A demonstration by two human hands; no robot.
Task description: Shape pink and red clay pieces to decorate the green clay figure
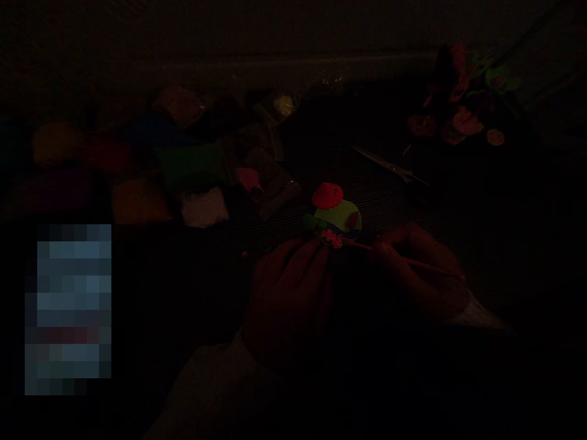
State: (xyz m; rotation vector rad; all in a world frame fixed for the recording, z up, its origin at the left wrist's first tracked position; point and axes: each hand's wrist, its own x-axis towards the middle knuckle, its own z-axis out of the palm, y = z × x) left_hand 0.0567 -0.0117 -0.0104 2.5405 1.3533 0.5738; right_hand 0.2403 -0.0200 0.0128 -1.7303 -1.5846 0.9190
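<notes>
The view is very dark. A small modelling-clay figure [338,214] has a yellow-green body, a red cone-shaped hat [327,195] and a cluster of little pink flowers [332,238] at its near side. My left hand [288,299] is closed at the figure's near left, its fingertips against the flower side and partly hidden. Between the fingers of my right hand [419,269] is a thin pink stick tool [431,267], held like a pen. Its tip points left and reaches the flowers, though exact contact is hard to make out.
Bags of coloured clay, among them a green pack [192,164] and a white pack [204,206], lie at the left. Scissors [387,164] rest behind the figure. Pink and green clay pieces [465,122] stand at the back right. A pixelated bright screen-like patch [73,299] is at lower left.
</notes>
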